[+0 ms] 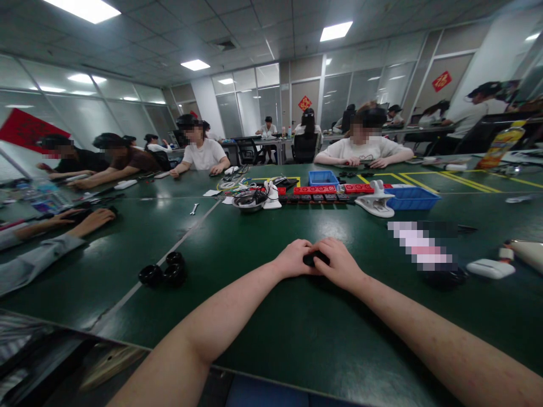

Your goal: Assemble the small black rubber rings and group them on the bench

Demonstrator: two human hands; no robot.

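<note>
My left hand [296,259] and my right hand [337,261] meet in front of me, low over the green table [254,316]. Between them is a small black object [316,259], mostly covered by my fingers, so its kind does not show. The fingers of both hands curl round it from either side. Left of my hands, several glossy black round parts [173,274] stand grouped beside a pale seam in the tabletop.
Ahead lie red power strips [314,190], blue bins [411,198], a white clamp stand [375,199] and coiled cables [250,199]. A wrench [194,209] lies left. Rightward is a white case [490,268]. A co-worker's hands [91,220] work at far left; others sit opposite.
</note>
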